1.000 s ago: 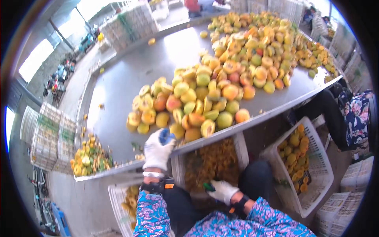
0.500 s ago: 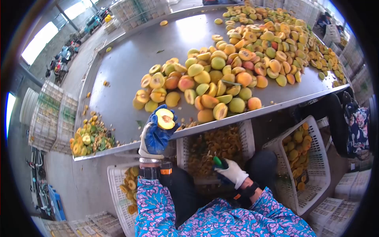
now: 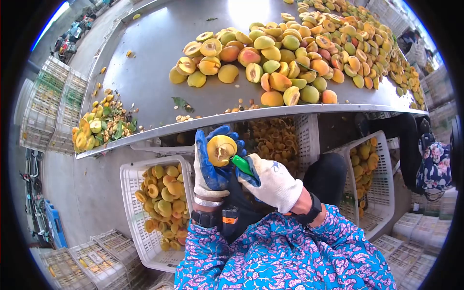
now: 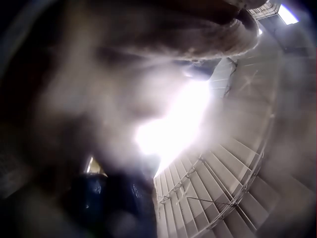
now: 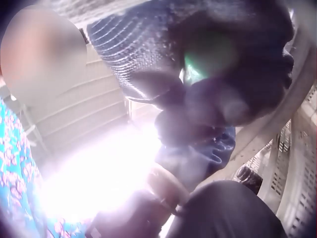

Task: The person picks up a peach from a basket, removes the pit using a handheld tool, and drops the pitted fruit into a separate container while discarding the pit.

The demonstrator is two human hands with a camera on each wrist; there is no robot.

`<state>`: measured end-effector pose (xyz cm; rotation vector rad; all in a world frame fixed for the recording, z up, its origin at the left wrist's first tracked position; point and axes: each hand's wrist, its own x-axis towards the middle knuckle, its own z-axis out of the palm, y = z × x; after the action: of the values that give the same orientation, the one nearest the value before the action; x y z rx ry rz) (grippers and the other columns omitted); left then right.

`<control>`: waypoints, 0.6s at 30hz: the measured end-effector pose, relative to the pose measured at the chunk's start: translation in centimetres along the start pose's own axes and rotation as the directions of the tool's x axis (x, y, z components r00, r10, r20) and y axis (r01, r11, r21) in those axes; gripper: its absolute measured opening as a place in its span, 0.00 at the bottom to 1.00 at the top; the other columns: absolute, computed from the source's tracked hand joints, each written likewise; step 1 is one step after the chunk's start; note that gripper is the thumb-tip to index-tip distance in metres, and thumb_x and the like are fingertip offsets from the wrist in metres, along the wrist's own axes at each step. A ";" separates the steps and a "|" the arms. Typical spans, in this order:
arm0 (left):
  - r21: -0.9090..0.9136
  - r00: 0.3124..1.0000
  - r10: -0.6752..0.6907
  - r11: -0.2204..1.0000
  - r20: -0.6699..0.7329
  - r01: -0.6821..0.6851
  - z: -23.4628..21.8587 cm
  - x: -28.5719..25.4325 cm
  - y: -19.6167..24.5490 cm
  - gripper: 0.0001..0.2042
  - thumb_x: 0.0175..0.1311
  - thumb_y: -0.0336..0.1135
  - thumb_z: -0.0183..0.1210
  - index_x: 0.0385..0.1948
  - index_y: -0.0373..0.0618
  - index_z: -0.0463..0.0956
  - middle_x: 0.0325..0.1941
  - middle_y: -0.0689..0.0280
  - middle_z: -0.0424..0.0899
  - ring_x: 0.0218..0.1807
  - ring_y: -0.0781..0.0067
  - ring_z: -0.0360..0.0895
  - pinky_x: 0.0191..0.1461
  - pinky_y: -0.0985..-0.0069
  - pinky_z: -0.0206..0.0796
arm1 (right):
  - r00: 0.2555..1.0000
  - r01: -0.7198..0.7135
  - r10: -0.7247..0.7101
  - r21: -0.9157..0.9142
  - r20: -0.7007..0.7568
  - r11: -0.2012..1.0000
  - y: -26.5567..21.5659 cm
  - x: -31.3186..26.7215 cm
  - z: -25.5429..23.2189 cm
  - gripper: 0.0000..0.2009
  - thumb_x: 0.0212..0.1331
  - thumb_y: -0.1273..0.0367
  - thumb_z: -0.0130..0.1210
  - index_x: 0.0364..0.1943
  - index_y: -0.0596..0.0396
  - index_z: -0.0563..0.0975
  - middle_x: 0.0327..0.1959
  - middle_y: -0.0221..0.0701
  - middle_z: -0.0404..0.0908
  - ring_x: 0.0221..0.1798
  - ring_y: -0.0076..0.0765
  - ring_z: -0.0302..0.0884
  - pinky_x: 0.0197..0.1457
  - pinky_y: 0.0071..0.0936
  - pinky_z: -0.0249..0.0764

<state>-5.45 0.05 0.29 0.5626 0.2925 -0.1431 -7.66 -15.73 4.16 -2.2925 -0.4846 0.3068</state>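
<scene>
In the head view my left hand (image 3: 212, 162), in a white glove with blue coated palm, holds a yellow peach half (image 3: 222, 150) with its cut face up. My right hand (image 3: 279, 183), gloved the same way, grips a small green-handled tool (image 3: 242, 165). The tool's tip is right at the hollow in the middle of the cut face. Both hands are close together above my lap, just in front of the table edge. Glare and blur fill the left wrist view. In the right wrist view, dark glove fingers (image 5: 213, 99) wrap round the green handle (image 5: 194, 72).
A metal table (image 3: 150, 63) with a raised rim carries a large heap of peach halves (image 3: 290, 53) and a small pile of scraps (image 3: 104, 121). White crates of fruit stand left (image 3: 126, 193) and right (image 3: 386, 188) of my legs; another lies under the table edge. Someone's leg (image 3: 403, 140) is at right.
My left hand has picked up the peach half from the table and drawn it back toward my lap. My right hand has risen with the green-handled tool to meet it. The head view has tilted downward.
</scene>
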 end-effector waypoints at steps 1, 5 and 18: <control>0.011 1.000 0.004 1.000 0.006 -0.004 -0.1 -0.1 -0.1 0.30 0.68 0.61 0.39 0.50 0.40 0.71 0.44 0.54 0.80 0.44 0.57 0.79 0.50 0.62 0.73 | 1.000 0.007 -0.007 -0.024 -0.006 1.000 -0.1 0.0 0.3 0.15 0.54 0.64 0.59 0.39 0.57 0.69 0.27 0.44 0.79 0.32 0.54 0.78 0.33 0.42 0.72; 0.012 1.000 0.018 1.000 0.000 -0.018 0.1 -0.6 -0.3 0.30 0.68 0.60 0.39 0.49 0.38 0.71 0.41 0.54 0.80 0.42 0.59 0.79 0.48 0.64 0.74 | 0.998 -0.048 0.051 -0.099 0.029 0.994 -0.5 0.2 1.2 0.16 0.55 0.63 0.57 0.41 0.58 0.69 0.27 0.45 0.79 0.32 0.53 0.78 0.33 0.41 0.73; 0.515 0.999 0.032 0.857 0.006 -0.031 1.1 0.7 -2.1 0.20 0.67 0.47 0.53 0.33 0.33 0.78 0.26 0.60 0.81 0.25 0.72 0.79 0.30 0.76 0.74 | 0.964 -0.175 0.181 -0.050 0.193 0.983 2.5 -1.0 1.3 0.17 0.56 0.63 0.55 0.40 0.63 0.70 0.27 0.47 0.79 0.32 0.55 0.78 0.33 0.42 0.73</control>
<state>-4.99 -2.36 -0.07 1.1028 0.2460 -0.1905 -8.42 -16.88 1.52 -2.3533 -0.3836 0.6246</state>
